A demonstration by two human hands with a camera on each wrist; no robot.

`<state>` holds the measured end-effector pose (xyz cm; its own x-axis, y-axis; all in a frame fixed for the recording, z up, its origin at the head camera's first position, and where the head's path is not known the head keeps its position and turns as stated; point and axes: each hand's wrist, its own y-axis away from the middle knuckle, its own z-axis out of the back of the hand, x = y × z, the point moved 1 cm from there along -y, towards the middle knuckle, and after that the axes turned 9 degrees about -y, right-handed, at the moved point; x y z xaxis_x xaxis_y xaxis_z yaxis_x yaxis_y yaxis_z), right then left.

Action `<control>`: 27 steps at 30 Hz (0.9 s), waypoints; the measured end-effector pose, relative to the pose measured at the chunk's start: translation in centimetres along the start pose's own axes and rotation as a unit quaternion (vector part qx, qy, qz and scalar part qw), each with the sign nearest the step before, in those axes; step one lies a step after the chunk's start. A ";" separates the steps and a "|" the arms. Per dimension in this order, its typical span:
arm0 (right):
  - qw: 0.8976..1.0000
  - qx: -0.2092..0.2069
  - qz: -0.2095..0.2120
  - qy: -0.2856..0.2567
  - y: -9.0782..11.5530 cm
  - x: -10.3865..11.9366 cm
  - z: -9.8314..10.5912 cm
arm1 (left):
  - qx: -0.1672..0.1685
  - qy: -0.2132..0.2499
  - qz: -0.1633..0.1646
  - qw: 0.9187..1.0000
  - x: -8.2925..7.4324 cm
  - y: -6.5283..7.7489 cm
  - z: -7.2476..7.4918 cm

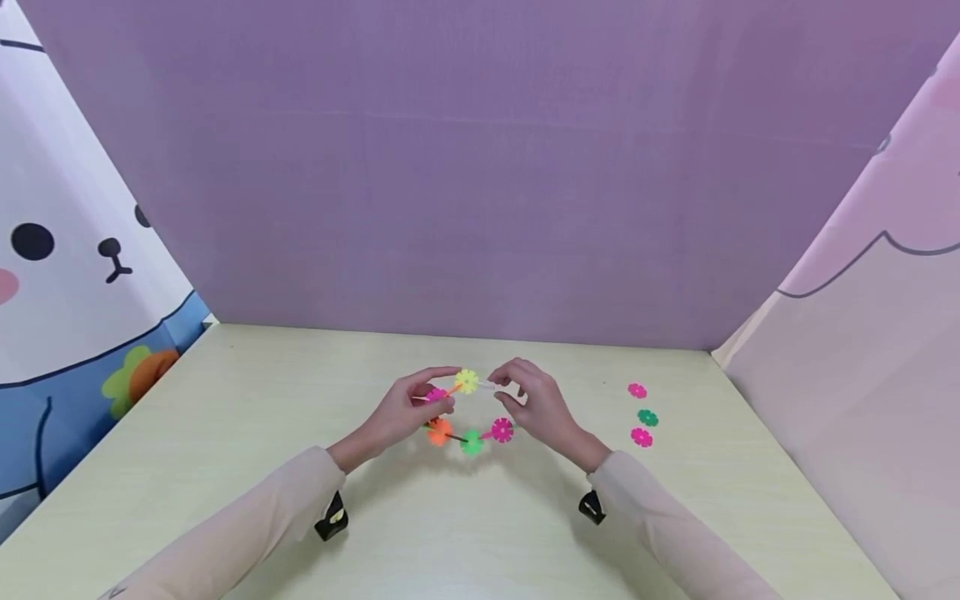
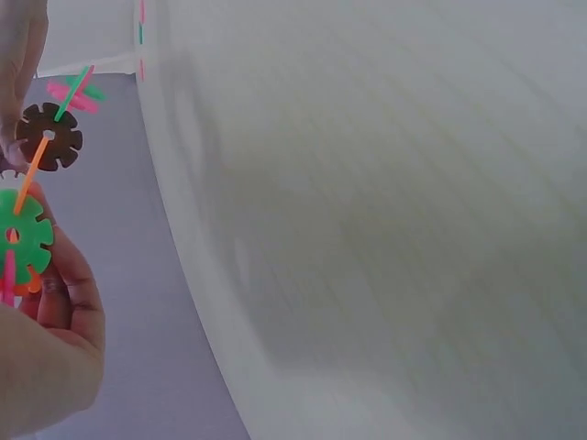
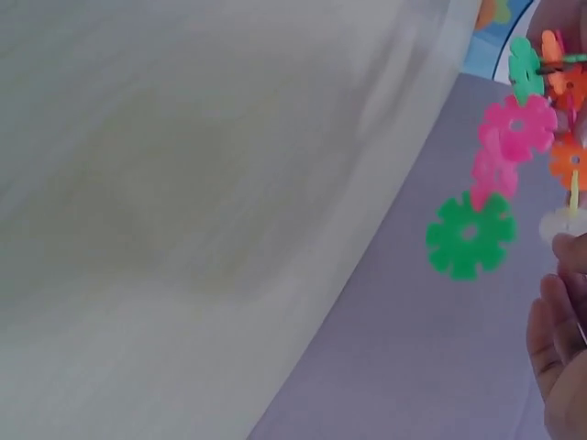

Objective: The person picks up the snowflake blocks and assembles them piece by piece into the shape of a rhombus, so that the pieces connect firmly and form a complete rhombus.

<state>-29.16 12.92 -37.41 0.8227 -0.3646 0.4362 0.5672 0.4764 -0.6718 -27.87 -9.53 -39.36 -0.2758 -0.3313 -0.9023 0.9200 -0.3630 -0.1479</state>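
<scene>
A chain of slotted plastic snowflake discs hangs between the hands, just above the table. In the head view it shows a yellow disc [image 1: 467, 382] at the top, then an orange disc [image 1: 439, 432], a green disc [image 1: 472, 442] and a pink disc [image 1: 502, 430] along the bottom. My left hand [image 1: 401, 410] grips the chain's left side between thumb and fingers. With thumb and fingertips, my right hand [image 1: 538, 406] pinches a whitish disc [image 3: 555, 225] beside the yellow one. A brown disc [image 2: 50, 137] shows in the left wrist view. Fingers hide some joints.
Three loose discs lie on the table [image 1: 300, 517] to the right: a pink disc [image 1: 637, 390], a green disc [image 1: 648, 417] and another pink disc [image 1: 642, 437]. A purple panel [image 1: 465, 183] stands behind the table, with printed panels on both sides.
</scene>
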 end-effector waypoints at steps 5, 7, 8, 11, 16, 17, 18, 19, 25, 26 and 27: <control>1.000 0.007 -0.018 0.013 0.9 -0.9 1.4 | -0.004 0.001 0.005 1.000 0.2 0.2 0.2; 0.999 0.014 -0.032 0.018 1.4 -1.3 2.1 | -0.003 0.007 0.004 1.000 0.4 0.2 0.3; 0.999 0.017 -0.040 0.022 1.7 -1.5 2.5 | -0.003 0.010 0.004 1.000 0.4 0.3 0.3; 0.997 0.026 -0.066 0.031 2.8 -2.3 3.7 | -0.004 0.011 0.006 1.000 0.5 0.3 0.5; 0.994 0.034 -0.094 0.045 4.7 -3.6 5.6 | -0.007 0.004 0.009 1.000 0.4 0.4 0.6; 0.994 0.035 -0.096 0.049 5.0 -3.8 5.9 | -0.007 0.003 0.009 1.000 0.4 0.4 0.6; 0.993 0.035 -0.096 0.052 5.4 -4.0 6.2 | -0.008 0.003 0.009 1.000 0.5 0.4 0.6; 0.993 0.036 -0.100 0.055 5.7 -4.2 6.5 | -0.008 0.003 0.008 1.000 0.5 0.4 0.6; 0.989 0.044 -0.124 0.069 7.6 -5.2 8.2 | -0.005 0.002 0.009 1.000 0.5 0.5 0.8; 0.988 0.045 -0.127 0.072 7.9 -5.3 8.5 | -0.005 0.001 0.010 1.000 0.5 0.5 0.8; 0.988 0.047 -0.129 0.074 8.2 -5.4 8.7 | -0.004 -0.001 0.011 1.000 0.4 0.6 0.8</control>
<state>-28.59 25.79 -40.08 0.6394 -0.5938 0.4884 0.7642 0.4211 -0.4885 -27.70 -10.60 -39.51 -0.2564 -0.3399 -0.9048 0.9281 -0.3481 -0.1322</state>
